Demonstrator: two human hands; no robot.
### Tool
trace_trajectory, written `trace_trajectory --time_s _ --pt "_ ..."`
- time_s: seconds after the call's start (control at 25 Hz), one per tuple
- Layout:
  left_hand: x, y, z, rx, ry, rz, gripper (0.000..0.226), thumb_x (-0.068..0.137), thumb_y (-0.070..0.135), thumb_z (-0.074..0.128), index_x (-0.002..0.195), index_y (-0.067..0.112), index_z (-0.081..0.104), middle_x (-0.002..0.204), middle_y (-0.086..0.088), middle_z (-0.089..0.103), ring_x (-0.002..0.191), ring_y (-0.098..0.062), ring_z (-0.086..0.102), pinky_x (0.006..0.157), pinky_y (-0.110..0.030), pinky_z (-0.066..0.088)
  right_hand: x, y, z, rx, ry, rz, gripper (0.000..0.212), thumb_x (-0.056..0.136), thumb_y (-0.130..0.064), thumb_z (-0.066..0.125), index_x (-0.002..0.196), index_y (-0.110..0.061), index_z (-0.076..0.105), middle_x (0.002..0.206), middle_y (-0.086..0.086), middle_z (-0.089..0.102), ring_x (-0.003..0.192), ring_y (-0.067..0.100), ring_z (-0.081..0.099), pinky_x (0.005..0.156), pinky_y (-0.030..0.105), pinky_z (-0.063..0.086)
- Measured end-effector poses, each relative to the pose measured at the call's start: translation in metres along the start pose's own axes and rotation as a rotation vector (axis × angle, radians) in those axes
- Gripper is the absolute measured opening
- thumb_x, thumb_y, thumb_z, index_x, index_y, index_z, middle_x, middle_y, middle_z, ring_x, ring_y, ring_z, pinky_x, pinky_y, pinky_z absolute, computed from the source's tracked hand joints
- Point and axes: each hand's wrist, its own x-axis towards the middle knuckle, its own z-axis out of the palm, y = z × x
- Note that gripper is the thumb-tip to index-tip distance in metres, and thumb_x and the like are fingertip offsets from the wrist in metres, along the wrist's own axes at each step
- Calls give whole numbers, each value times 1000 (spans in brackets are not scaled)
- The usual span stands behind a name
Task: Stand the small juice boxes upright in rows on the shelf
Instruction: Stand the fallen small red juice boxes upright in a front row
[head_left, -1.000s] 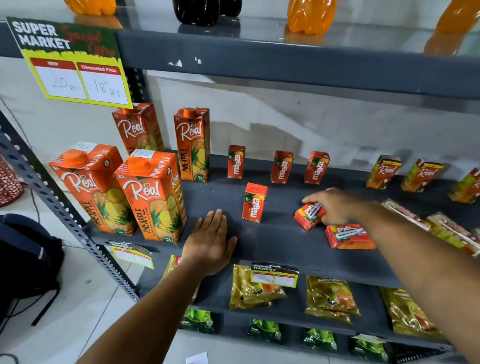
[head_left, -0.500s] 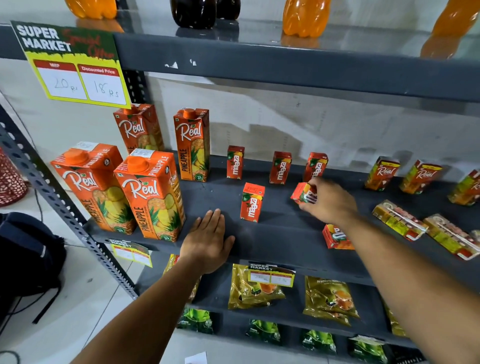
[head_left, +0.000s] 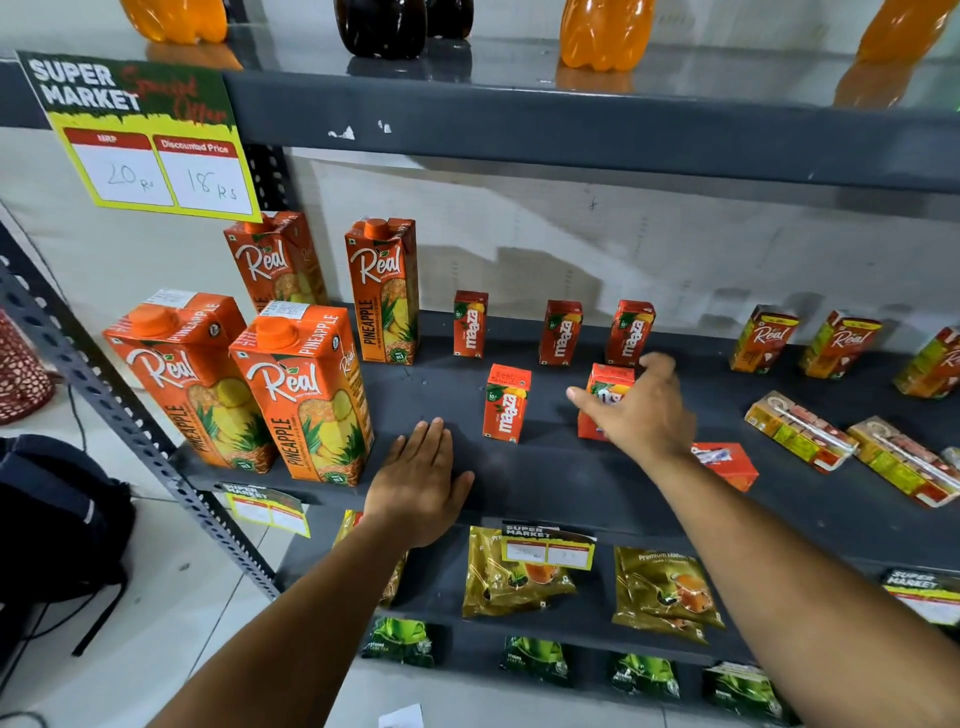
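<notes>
My right hand (head_left: 641, 410) grips a small red Maaza juice box (head_left: 605, 397), upright on the dark grey shelf (head_left: 561, 483) to the right of another upright Maaza box (head_left: 506, 404). Three more Maaza boxes (head_left: 560, 332) stand in a row at the back. One red Maaza box (head_left: 724, 464) lies flat just right of my wrist. My left hand (head_left: 420, 480) rests palm down, fingers spread, on the shelf's front edge. Small Real boxes (head_left: 762, 339) stand at the back right, and two Real boxes (head_left: 800, 430) lie flat in front of them.
Tall Real pineapple cartons (head_left: 306, 395) stand at the shelf's left end. A price sign (head_left: 148, 137) hangs from the upper shelf, which holds bottles (head_left: 605, 31). Tea packets (head_left: 511, 574) lie on the lower shelf. A dark backpack (head_left: 52, 525) sits on the floor at left.
My right hand picked a flat Maaza box off the shelf, carried it left and set it upright beside the front Maaza box. My left hand stayed put.
</notes>
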Motion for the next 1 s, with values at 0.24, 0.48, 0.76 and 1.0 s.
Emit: trace_trajectory --time_s 0.24,0.48,0.76,1.0 --pt "0 1 -2 0 -16 -4 72 97 54 15 151 8 3 162 -8 1 148 -22 -4 118 -37 -4 29 -21 -25 -337 -177 11 66 59 -75 54 95 -21 58 103 6 67 93 31 61 78 43 44" --pt "0 1 -1 16 -3 -7 71 97 53 15 151 8 4 162 -7 0 148 -21 -4 118 -36 -5 61 -39 -50 -643 -707 -498 42 65 -23 75 104 -21 63 106 5 67 92 25 62 80 41 54" --pt "1 0 2 35 5 -14 72 96 54 13 151 9 5 162 -6 2 148 -21 -3 117 -36 -4 55 -32 -66 -884 -512 -1185 24 80 -23 65 98 -33 53 102 -9 66 95 19 55 82 39 46" --pt "0 1 0 24 7 -20 71 97 53 15 151 8 6 162 -7 4 148 -21 -2 117 -35 -3 49 -13 -76 -763 -480 -1026 69 75 -5 65 136 -26 40 140 0 48 124 24 47 97 39 43"
